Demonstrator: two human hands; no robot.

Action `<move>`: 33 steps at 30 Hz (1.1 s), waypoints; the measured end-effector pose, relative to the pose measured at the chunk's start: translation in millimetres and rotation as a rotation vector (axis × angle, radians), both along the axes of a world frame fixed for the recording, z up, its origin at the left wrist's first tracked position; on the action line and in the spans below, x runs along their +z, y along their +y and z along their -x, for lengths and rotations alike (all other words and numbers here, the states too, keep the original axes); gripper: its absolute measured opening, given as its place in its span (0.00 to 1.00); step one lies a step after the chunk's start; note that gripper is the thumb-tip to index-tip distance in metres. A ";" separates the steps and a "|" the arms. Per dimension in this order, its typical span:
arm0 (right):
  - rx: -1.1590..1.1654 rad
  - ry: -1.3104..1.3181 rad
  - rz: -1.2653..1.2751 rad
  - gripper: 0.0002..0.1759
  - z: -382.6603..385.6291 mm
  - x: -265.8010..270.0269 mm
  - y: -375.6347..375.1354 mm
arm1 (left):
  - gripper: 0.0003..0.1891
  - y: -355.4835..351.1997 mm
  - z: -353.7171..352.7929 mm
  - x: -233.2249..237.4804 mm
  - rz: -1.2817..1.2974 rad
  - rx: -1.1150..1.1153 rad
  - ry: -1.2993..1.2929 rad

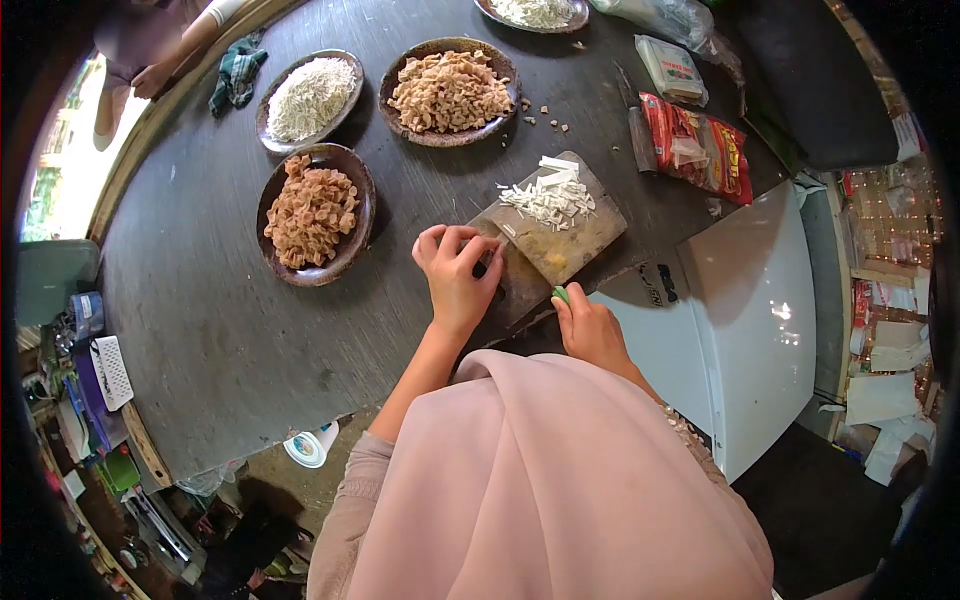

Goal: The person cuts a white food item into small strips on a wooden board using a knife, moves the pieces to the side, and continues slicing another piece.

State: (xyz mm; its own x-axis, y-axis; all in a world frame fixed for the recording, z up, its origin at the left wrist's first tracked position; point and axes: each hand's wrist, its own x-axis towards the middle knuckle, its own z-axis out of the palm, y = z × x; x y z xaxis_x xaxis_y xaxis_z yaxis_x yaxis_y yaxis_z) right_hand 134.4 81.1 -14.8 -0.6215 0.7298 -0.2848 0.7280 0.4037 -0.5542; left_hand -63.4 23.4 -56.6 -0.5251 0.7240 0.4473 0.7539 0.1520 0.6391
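– Pink fabric is filling 6 o'clock. Hands?
– Right hand is gripping a green handle at the board's 6; left hand is sitting curled at 8, maybe for steadying. Can't tell if grasping.
– White pieces?
– Lying toward 12, presumably clear of the grip.

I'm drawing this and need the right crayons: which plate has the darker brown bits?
The near plate, closest to the left hand: its reddish-brown bits are darker. The far plate, farther up the table, holds paler tan bits.
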 end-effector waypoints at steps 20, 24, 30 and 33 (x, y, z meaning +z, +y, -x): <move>-0.025 0.024 -0.014 0.15 0.9 1.8 -0.6 | 0.08 -0.6 0.8 -2.5 -0.030 -0.014 -0.005; 0.002 -0.005 -0.023 0.15 -1.0 -1.6 -3.8 | 0.08 -0.6 1.8 -1.8 -0.028 -0.017 -0.006; -0.005 -0.002 -0.031 0.15 6.1 -1.6 -3.7 | 0.08 -0.3 1.6 -2.0 -0.029 -0.011 -0.001; 0.014 0.016 -0.039 0.15 1.0 0.2 -7.0 | 0.08 -1.0 1.2 -2.7 -0.029 -0.020 -0.015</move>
